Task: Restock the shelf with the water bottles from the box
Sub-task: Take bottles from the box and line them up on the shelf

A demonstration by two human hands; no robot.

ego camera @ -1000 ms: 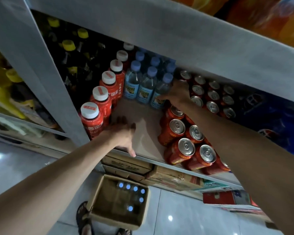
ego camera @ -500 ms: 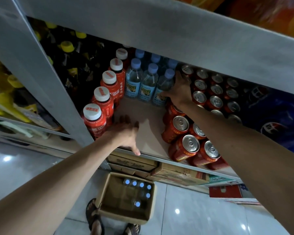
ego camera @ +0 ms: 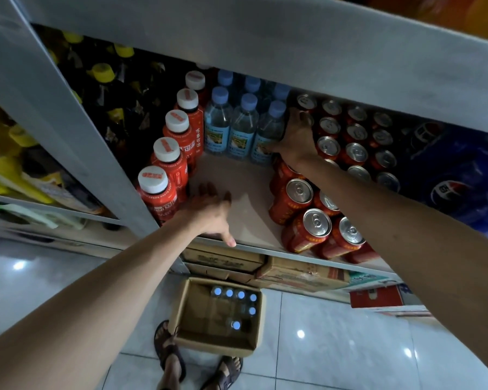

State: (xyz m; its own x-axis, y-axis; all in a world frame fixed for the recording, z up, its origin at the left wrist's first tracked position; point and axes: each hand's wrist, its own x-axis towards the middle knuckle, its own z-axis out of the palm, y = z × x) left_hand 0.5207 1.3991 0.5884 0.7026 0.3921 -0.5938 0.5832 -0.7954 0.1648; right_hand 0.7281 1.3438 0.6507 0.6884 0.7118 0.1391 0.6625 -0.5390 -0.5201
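Observation:
Several clear water bottles [ego camera: 244, 128] with light-blue caps stand in rows at the back of the shelf [ego camera: 245, 198]. My right hand [ego camera: 296, 139] reaches deep in and wraps around the rightmost front bottle [ego camera: 269, 130], between it and the cans. My left hand [ego camera: 209, 213] rests flat with spread fingers on the bare shelf board near its front edge, empty. On the floor below sits an open cardboard box [ego camera: 197, 313] with several blue-capped bottles [ego camera: 241, 301] standing along its far and right sides.
Red bottles with white caps [ego camera: 166, 161] line the left of the gap; red cans [ego camera: 304, 215] are stacked on the right. Dark yellow-capped bottles [ego camera: 104, 88] fill the left bay. An upper shelf board [ego camera: 265, 46] overhangs. Cartons [ego camera: 302, 274] lie under the shelf, sandalled feet [ego camera: 175, 358] beside the box.
My right hand stays on the rightmost water bottle at the back. My left hand has not moved on the shelf board. The camera has dropped slightly, showing more of the floor.

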